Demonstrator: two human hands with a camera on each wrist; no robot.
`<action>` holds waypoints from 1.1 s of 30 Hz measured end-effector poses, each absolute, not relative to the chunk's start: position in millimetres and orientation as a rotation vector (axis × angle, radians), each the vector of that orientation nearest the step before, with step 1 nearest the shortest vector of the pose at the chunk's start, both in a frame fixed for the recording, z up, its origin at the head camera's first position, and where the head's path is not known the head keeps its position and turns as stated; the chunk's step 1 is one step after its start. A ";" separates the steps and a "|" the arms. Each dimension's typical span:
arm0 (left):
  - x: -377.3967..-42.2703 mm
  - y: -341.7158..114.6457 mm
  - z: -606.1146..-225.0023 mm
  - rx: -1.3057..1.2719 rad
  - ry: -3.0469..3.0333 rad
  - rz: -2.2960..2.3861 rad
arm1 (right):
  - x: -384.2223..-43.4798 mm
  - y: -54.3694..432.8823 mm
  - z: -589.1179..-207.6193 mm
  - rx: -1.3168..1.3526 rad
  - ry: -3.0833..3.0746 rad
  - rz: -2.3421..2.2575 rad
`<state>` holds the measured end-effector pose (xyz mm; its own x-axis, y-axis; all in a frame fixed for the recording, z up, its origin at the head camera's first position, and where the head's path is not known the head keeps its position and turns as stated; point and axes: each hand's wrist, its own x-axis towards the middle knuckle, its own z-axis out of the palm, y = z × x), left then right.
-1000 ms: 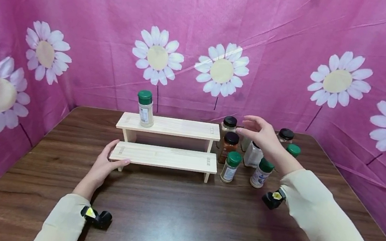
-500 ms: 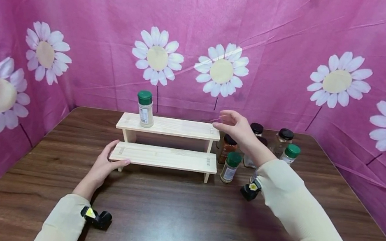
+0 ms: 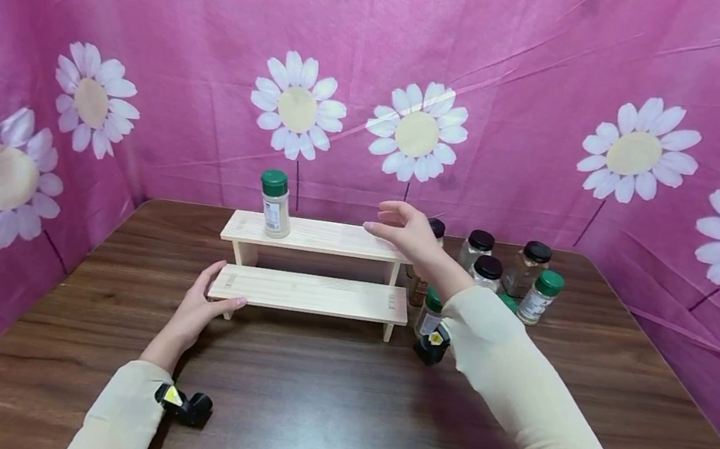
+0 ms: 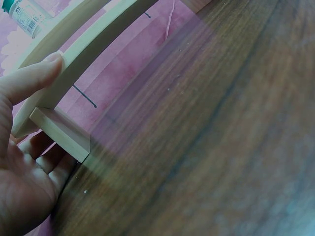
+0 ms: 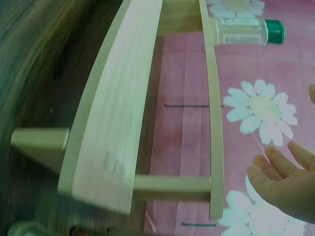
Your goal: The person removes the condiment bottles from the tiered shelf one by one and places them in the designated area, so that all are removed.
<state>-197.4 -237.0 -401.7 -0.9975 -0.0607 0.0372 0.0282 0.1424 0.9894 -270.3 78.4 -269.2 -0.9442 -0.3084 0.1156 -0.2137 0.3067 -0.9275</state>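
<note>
A two-tier wooden shelf [image 3: 311, 294] stands on the table. My left hand [image 3: 197, 309] grips its lower tier at the left end; in the left wrist view the thumb [image 4: 42, 76] lies on the board's edge and the fingers reach behind the leg. On the upper tier, toward the left, a green-capped spice bottle [image 3: 276, 216] is upright. Over the right end of that tier hovers my right hand [image 3: 407, 235], fingers loosely bent and holding nothing. The right wrist view also has this hand [image 5: 288, 187] beside the upper board, nothing in its grasp.
Several spice bottles crowd the table right of the shelf, among them a black-capped one [image 3: 526, 269] and a green-capped one [image 3: 540, 298]. The right forearm partly hides others, such as another green-capped bottle [image 3: 429, 320]. A pink flowered cloth [image 3: 373, 40] hangs behind the table.
My right hand has moved left from above the bottles to above the upper tier's right end, with nothing in it. The left hand stays on the shelf; the bottle on top has not moved.
</note>
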 end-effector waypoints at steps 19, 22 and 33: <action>-197.6 -236.8 -402.1 0.021 -2.299 -2.026 | -271.5 13.0 -277.5 -0.533 2.414 -1.843; -197.5 -236.8 -403.6 0.027 -2.296 -2.027 | -271.9 5.5 -280.7 -0.549 2.437 -1.849; -197.5 -236.8 -402.2 0.039 -2.303 -2.017 | -274.1 -11.6 -289.9 -0.508 2.498 -1.846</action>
<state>-197.5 -236.8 -402.2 -0.9965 -0.0716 0.0433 0.0335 0.1327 0.9906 -274.1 -11.6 -289.9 -0.9480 -0.2528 0.1936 -0.2593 0.2601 -0.9301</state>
